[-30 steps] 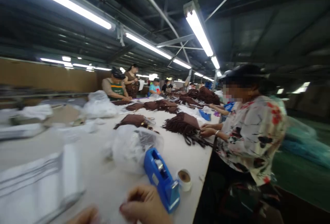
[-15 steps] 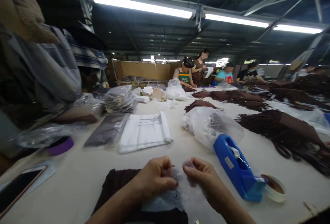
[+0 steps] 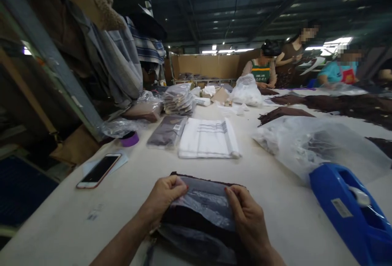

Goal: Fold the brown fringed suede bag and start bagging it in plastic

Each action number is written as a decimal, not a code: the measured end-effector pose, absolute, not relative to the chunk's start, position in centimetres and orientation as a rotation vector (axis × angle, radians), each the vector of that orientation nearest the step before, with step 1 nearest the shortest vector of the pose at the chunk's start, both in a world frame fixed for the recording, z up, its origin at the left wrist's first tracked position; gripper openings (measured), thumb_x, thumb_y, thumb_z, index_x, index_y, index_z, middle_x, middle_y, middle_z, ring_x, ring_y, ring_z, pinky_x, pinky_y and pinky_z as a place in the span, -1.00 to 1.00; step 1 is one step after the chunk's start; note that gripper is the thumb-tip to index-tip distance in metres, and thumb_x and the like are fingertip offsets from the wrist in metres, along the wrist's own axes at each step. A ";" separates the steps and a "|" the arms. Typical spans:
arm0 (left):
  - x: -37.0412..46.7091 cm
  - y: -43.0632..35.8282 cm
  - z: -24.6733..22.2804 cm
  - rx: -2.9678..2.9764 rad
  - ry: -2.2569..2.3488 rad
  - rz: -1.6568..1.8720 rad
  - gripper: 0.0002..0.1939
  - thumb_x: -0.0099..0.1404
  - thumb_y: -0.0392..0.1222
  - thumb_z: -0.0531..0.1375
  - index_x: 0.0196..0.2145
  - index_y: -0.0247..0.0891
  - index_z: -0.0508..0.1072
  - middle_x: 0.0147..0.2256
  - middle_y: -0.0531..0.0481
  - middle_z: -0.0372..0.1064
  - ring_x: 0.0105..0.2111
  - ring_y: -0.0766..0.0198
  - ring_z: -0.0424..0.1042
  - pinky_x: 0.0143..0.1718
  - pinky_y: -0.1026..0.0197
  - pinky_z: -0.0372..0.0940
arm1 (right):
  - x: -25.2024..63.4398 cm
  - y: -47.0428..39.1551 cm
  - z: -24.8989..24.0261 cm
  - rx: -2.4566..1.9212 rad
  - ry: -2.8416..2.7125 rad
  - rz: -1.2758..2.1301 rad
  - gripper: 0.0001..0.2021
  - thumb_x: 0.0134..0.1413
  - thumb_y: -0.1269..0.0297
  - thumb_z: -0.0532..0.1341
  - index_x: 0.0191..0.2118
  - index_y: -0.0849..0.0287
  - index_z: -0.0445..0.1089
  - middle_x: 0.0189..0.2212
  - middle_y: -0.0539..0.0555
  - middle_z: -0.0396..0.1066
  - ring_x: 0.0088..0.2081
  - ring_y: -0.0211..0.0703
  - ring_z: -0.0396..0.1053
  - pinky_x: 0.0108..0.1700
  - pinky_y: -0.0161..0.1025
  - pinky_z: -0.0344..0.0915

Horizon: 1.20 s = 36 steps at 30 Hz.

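Observation:
A dark brown folded cloth in a clear plastic bag [image 3: 202, 213] lies on the white table [image 3: 269, 200] right in front of me. My left hand [image 3: 162, 198] grips the bag's left top edge, fingers curled over it. On the bag's right side my right hand [image 3: 248, 219] presses down with the thumb on the plastic. A blue tape dispenser [image 3: 352, 213] stands to the right of my hands.
A phone [image 3: 98, 170] lies at the left. Beyond my hands are a white folded cloth [image 3: 210, 138], a bagged dark cloth [image 3: 167, 131], a purple tape roll [image 3: 129, 138] and a crumpled plastic bag [image 3: 312, 143]. Several people work on brown fringed cloths [image 3: 337, 105] at the far right.
The view has swung left and down from the co-workers to my own work. My hands have gone from pinching the bag's opening to holding the bagged cloth flat at both sides.

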<state>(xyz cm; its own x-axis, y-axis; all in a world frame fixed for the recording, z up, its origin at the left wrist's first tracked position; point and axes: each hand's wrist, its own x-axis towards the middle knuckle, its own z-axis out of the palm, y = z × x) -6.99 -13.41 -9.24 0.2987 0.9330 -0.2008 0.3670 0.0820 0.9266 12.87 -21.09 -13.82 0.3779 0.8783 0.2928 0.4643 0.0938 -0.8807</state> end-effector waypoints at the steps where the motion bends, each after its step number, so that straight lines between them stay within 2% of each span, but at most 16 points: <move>1: -6.9 -13.0 -9.4 1.614 1.317 0.675 -0.74 0.04 0.04 0.11 -0.59 -0.21 0.26 -0.67 0.13 0.19 -0.64 0.34 0.15 -0.57 0.31 0.00 | 12.7 -20.5 -13.8 -1.562 -1.298 0.381 -0.70 0.18 0.03 0.02 -0.39 0.12 0.32 -0.55 -0.03 0.33 -0.51 -0.28 0.30 -0.43 -0.38 0.20; 3: -6.8 -12.3 -10.2 1.834 1.424 0.685 -0.80 0.09 -0.08 0.11 -0.60 -0.20 0.28 -0.65 0.10 0.20 -0.60 0.30 0.21 -0.51 0.29 0.03 | 12.4 -19.5 -14.4 -1.634 -1.437 0.118 -0.69 0.23 0.08 -0.03 -0.39 0.12 0.31 -0.55 -0.02 0.38 -0.53 -0.27 0.34 -0.45 -0.37 0.20; 6: -6.8 -12.1 -12.3 2.008 1.513 0.666 -0.86 0.11 -0.22 0.16 -0.58 -0.20 0.33 -0.60 0.05 0.28 -0.53 0.23 0.29 -0.43 0.26 0.06 | 12.1 -18.7 -16.1 -1.722 -1.596 -0.258 -0.66 0.27 0.18 -0.09 -0.41 0.13 0.32 -0.64 -0.03 0.36 -0.65 -0.26 0.33 -0.58 -0.35 0.09; 8: -7.0 -12.4 -13.6 2.099 1.538 0.640 -0.88 0.13 -0.25 0.18 -0.54 -0.21 0.36 -0.56 0.00 0.33 -0.47 0.18 0.34 -0.37 0.22 0.11 | 12.0 -18.6 -17.3 -1.726 -1.633 -0.358 -0.66 0.27 0.21 -0.09 -0.42 0.15 0.33 -0.69 -0.05 0.33 -0.70 -0.26 0.30 -0.63 -0.34 0.02; 10: -7.2 -12.8 -14.2 2.236 1.573 0.642 -0.97 0.16 -0.27 0.18 -0.41 -0.25 0.42 -0.47 -0.06 0.38 -0.40 0.11 0.37 -0.31 0.16 0.17 | 12.1 -18.7 -18.0 -1.708 -1.649 -0.403 -0.63 0.28 0.22 -0.11 -0.43 0.16 0.34 -0.70 -0.05 0.32 -0.71 -0.27 0.31 -0.65 -0.34 0.01; 12: -7.3 -13.0 -14.2 2.583 1.539 0.721 -0.79 0.22 -0.33 0.12 -0.16 -0.31 0.40 -0.35 -0.13 0.42 -0.32 0.06 0.38 -0.27 0.09 0.24 | 12.1 -18.7 -18.3 -1.694 -1.661 -0.452 -0.61 0.29 0.21 -0.13 -0.42 0.17 0.34 -0.69 -0.06 0.33 -0.71 -0.29 0.32 -0.65 -0.36 0.03; 14: -7.2 -12.9 -13.9 3.048 1.218 0.820 -0.66 0.27 -0.39 0.03 0.02 -0.35 0.29 -0.18 -0.19 0.41 -0.18 0.03 0.38 -0.19 0.03 0.29 | 12.0 -18.5 -18.4 -1.695 -1.666 -0.490 -0.61 0.30 0.21 -0.14 -0.40 0.18 0.35 -0.67 -0.05 0.36 -0.71 -0.31 0.32 -0.66 -0.37 0.04; 17: -6.7 -12.6 -13.8 3.274 0.631 0.615 -0.63 0.30 -0.39 0.01 0.06 -0.35 0.25 0.05 -0.22 0.29 0.09 0.00 0.22 0.02 -0.03 0.26 | 12.0 -18.4 -18.6 -1.706 -1.675 -0.526 -0.64 0.30 0.22 -0.13 -0.35 0.20 0.34 -0.63 -0.03 0.40 -0.69 -0.30 0.34 -0.67 -0.38 0.08; 20: -6.4 -12.3 -14.2 3.070 0.705 0.213 -0.51 0.28 -0.33 0.09 0.16 -0.21 0.13 0.19 -0.24 0.08 0.19 -0.04 0.05 0.10 -0.13 0.18 | 12.4 -18.6 -18.2 -1.736 -1.696 -0.576 -0.68 0.29 0.26 -0.13 -0.28 0.23 0.33 -0.57 0.01 0.44 -0.66 -0.27 0.38 -0.65 -0.39 0.17; 22: -6.5 -12.2 -14.5 2.930 0.782 0.074 -0.43 0.28 -0.32 0.09 0.20 -0.12 0.03 0.24 -0.23 -0.05 0.23 -0.02 -0.05 0.13 -0.18 0.11 | 12.9 -19.2 -17.0 -1.792 -1.701 -0.617 -0.67 0.27 0.29 -0.15 -0.24 0.26 0.32 -0.53 0.07 0.44 -0.61 -0.22 0.40 -0.64 -0.35 0.24; 24: -6.7 -12.1 -14.6 2.841 0.773 0.015 -0.42 0.29 -0.33 0.07 0.21 -0.08 0.00 0.26 -0.20 -0.12 0.25 0.01 -0.14 0.17 -0.20 0.02 | 13.1 -19.8 -15.3 -1.814 -1.674 -0.618 -0.70 0.24 0.29 -0.11 -0.20 0.28 0.33 -0.44 0.14 0.43 -0.50 -0.13 0.43 -0.54 -0.27 0.35; 26: -6.8 -12.1 -14.6 2.778 0.765 0.012 -0.44 0.30 -0.33 0.05 0.21 -0.07 0.02 0.27 -0.18 -0.16 0.26 0.03 -0.19 0.19 -0.22 -0.04 | 12.7 -20.1 -13.6 -1.687 -1.704 -0.532 -0.74 0.20 0.34 -0.03 -0.11 0.27 0.31 -0.29 0.20 0.42 -0.29 -0.09 0.44 -0.31 -0.19 0.42; 29: -6.5 -12.0 -14.7 2.674 0.814 0.059 -0.40 0.28 -0.34 0.07 0.23 -0.23 -0.04 0.26 -0.23 -0.14 0.26 0.08 -0.19 0.22 -0.18 -0.09 | 11.4 -19.6 -13.5 -1.411 -1.914 -0.300 -0.63 0.16 0.45 0.00 0.09 0.24 0.20 -0.03 0.21 0.36 0.04 -0.14 0.29 0.02 -0.18 0.31; 31: -6.4 -12.0 -14.5 2.612 0.841 0.101 -0.36 0.26 -0.35 0.09 0.23 -0.41 -0.09 0.24 -0.31 -0.11 0.26 0.09 -0.18 0.23 -0.14 -0.11 | 10.6 -19.0 -15.2 -1.389 -2.065 -0.249 -0.56 0.20 0.40 -0.03 0.20 0.24 0.07 0.08 0.20 0.29 0.14 -0.12 0.18 0.09 -0.11 0.24; 33: -6.9 -11.9 -13.9 2.562 0.820 0.150 -0.37 0.25 -0.35 0.10 0.21 -0.50 -0.07 0.23 -0.35 -0.08 0.26 0.10 -0.16 0.24 -0.10 -0.10 | 10.2 -18.5 -17.4 -1.460 -2.161 -0.289 -0.50 0.24 0.27 -0.04 0.27 0.24 -0.06 0.16 0.20 0.18 0.20 -0.05 0.08 0.13 0.00 0.18; 36: -9.5 -12.4 -12.3 2.516 0.754 0.282 -0.44 0.30 -0.30 0.06 0.21 -0.36 -0.01 0.24 -0.25 -0.06 0.26 0.14 -0.16 0.24 -0.05 -0.07 | 10.3 -18.3 -19.8 -1.520 -2.219 -0.328 -0.45 0.26 0.16 -0.05 0.29 0.25 -0.13 0.22 0.18 0.06 0.24 -0.05 -0.01 0.17 0.01 0.11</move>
